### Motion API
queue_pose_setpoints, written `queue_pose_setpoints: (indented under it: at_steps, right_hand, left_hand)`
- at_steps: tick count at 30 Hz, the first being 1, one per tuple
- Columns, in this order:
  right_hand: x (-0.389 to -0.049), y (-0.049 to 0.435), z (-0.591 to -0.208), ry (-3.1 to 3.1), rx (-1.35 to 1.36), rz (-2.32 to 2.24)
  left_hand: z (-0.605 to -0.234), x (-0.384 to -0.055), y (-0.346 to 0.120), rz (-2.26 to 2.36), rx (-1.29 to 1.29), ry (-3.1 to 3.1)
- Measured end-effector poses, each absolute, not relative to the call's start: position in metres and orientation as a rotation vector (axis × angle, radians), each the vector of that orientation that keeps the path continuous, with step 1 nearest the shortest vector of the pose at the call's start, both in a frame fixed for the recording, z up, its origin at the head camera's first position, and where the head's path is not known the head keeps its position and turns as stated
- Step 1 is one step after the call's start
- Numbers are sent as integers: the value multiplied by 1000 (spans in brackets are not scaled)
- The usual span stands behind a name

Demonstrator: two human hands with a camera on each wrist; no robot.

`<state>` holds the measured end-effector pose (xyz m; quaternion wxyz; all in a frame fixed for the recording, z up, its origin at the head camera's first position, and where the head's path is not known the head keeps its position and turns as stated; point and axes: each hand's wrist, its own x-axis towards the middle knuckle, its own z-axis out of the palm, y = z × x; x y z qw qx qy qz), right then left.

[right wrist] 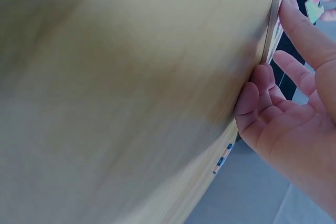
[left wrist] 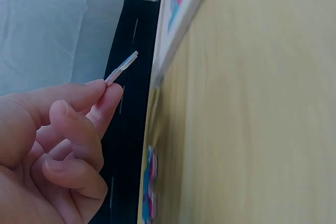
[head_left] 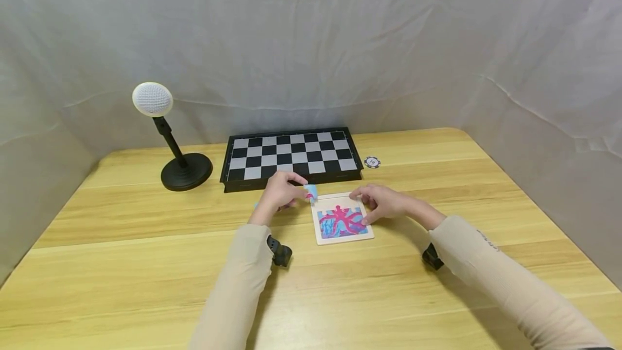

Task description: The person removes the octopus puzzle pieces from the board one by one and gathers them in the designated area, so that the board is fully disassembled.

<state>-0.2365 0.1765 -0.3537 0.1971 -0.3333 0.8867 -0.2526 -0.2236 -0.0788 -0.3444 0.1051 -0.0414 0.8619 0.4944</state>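
My left hand (head_left: 282, 193) pinches a small jigsaw piece (head_left: 311, 192) between thumb and index finger, held up over the table beside the puzzle tray's far left corner. The piece is thin, light blue with pink. The pale puzzle tray (head_left: 335, 242) lies flat, with a pink octopus picture (head_left: 342, 221) on blue filling its lower part; a bare strip shows along the top. My right hand (head_left: 384, 202) rests at the tray's right side, thumb on its edge and index finger at the far edge. More jigsaw pieces (left wrist: 149, 184) lie on the table below my left hand, mostly hidden in the head view.
A black-and-white checkered board (head_left: 291, 155) lies behind the tray. To its right is a poker chip (head_left: 372, 162). A round white-headed microphone-like thing (head_left: 153, 99) on a black stand (head_left: 187, 171) stands at the back left. Grey cloth (head_left: 311, 58) hangs around the wooden table (head_left: 146, 285).
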Motion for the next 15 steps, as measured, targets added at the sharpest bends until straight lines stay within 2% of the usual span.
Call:
queue_pose_setpoints:
  at_steps: [15]
  right_hand:
    - [-234, 176, -350, 2483, -938, -698]
  left_hand:
    - [-351, -227, -90, 1372, -185, 2557]
